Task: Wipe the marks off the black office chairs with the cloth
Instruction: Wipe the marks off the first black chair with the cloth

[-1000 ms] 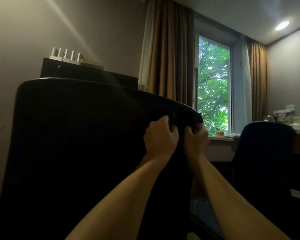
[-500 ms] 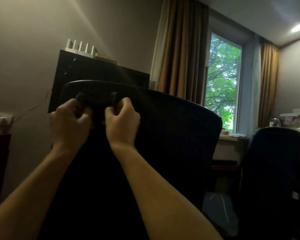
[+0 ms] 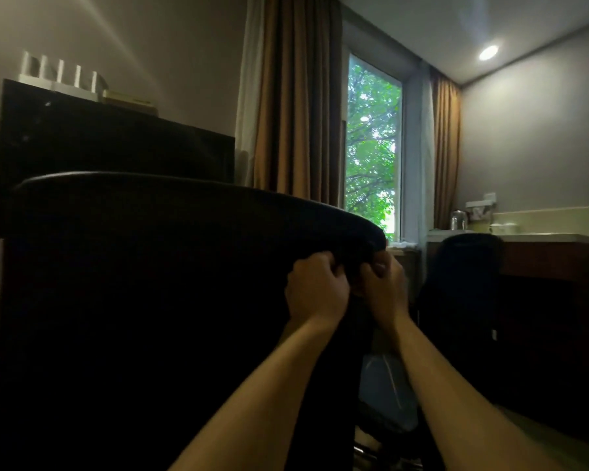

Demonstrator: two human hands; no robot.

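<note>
A black office chair [image 3: 150,300] fills the left and middle, its curved backrest top facing me. Both fists sit side by side at the backrest's upper right corner. My left hand [image 3: 315,290] and my right hand [image 3: 385,290] each grip a dark cloth [image 3: 357,270] that lies over the backrest's top edge and hangs between them. The cloth is hard to tell from the chair in the dim light. A second black office chair [image 3: 466,290] stands at the right, by the desk.
A black cabinet [image 3: 116,147] with a white router on top stands behind the near chair. Brown curtains [image 3: 296,107] frame a window [image 3: 371,147]. A wooden desk [image 3: 551,256] with a kettle and cups runs along the right wall. A pale bag [image 3: 385,389] lies on the floor.
Both hands slid with the cloth from the backrest's upper left corner back to its upper right corner, where they were one second ago.
</note>
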